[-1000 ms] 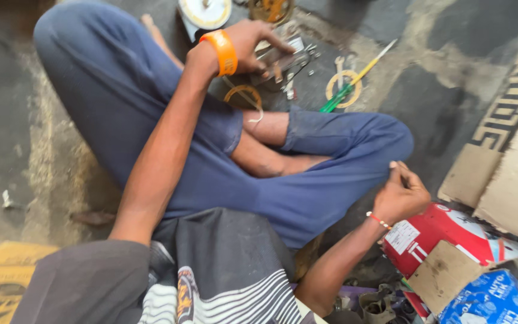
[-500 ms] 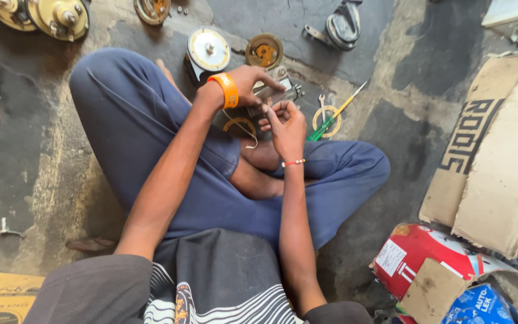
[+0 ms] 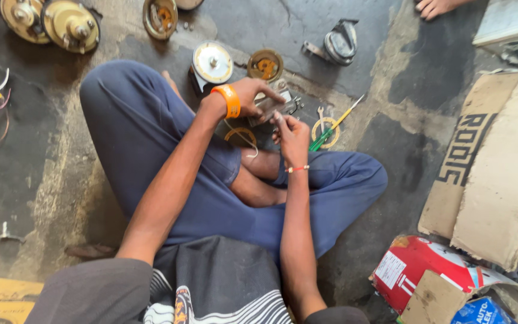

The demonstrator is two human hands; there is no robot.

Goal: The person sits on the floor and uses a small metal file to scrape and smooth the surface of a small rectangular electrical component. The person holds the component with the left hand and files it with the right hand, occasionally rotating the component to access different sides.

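Broadly, a dark concrete floor (image 3: 43, 180) fills the view, and the person sits cross-legged on it in blue trousers (image 3: 151, 150), both arms reaching forward over the knees. To the right lie flattened brown cardboard sheets (image 3: 499, 174), with a red package (image 3: 421, 264) near their lower edge. Along the top left stand two brass-coloured round housings (image 3: 52, 21), and another round shell (image 3: 160, 17) lies further right. Just beyond the hands sit a disc-shaped unit with a pale face (image 3: 212, 63) and a smaller round part with an orange centre (image 3: 265, 64), while a grey clamp-like piece (image 3: 338, 47) rests well apart at the top. The left hand (image 3: 250, 96), with an orange band at the wrist, is closed around a small grey metal part (image 3: 274, 107), held in front of the crossed legs, just above the floor. The right hand (image 3: 292, 133), wearing a thin beaded bracelet, pinches the same part at its near end with the fingertips. Just beside it lie a yellow ring (image 3: 325, 129) and a green-handled screwdriver (image 3: 334, 126). Another person's toes (image 3: 436, 7) show at the top edge.
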